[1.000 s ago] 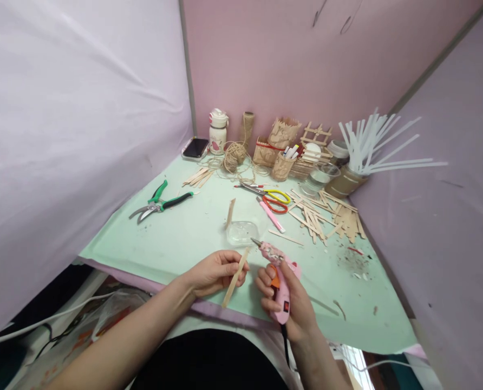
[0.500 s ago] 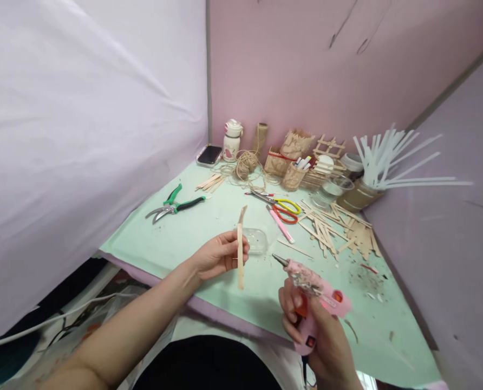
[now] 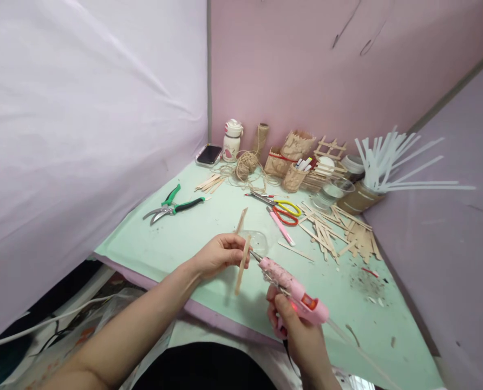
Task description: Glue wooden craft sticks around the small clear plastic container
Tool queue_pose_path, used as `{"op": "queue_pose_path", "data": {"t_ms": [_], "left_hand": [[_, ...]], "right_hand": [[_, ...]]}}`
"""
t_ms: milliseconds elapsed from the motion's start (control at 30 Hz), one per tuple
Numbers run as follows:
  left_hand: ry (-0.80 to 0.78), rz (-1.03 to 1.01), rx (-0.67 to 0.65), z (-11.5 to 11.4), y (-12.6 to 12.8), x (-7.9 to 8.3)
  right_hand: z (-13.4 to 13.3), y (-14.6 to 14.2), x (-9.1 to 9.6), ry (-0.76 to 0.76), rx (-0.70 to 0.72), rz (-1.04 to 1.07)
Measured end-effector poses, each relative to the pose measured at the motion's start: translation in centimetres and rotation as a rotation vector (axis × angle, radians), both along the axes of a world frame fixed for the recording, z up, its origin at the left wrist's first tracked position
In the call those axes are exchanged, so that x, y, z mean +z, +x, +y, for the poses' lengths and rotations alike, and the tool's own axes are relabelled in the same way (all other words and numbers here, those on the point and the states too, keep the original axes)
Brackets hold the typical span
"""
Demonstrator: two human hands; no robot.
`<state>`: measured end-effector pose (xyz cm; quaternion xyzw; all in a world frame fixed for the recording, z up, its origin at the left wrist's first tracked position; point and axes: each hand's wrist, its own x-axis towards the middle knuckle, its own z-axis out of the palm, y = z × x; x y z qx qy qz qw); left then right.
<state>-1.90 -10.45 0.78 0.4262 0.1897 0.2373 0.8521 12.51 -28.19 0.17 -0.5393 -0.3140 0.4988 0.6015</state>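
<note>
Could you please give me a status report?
Left hand pinching wooden stick. Right hand gripping glue gun, nozzle near stick. Clear dish just beyond.

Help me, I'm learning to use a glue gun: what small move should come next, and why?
Perhaps shift the nozzle of the pink glue gun slightly clear of the left hand, aimed at the wooden strip. The right hand holds the gun with its tip close to both the strip and the left hand pinching it; whether anything touches is unclear.
</note>
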Motion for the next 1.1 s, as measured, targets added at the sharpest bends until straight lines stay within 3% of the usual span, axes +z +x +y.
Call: {"op": "queue_pose_path", "data": {"t_ms": [267,667,1100], "left_hand": [[-0.018,-0.016,-0.047,-0.1,-0.2,-0.2],[-0.051,-0.004,-0.085,-0.2,-0.3,-0.2],[-0.046,0.011,-0.099,-0.3,-0.4,0.2]], "right_hand": [[1.6,-1.2,0.7,0.066,-0.036,0.237],[1.6,-0.7,0.5,0.045,0.035,0.295],[1.6,-0.8,0.6,0.032,-0.024,0.320]]}}
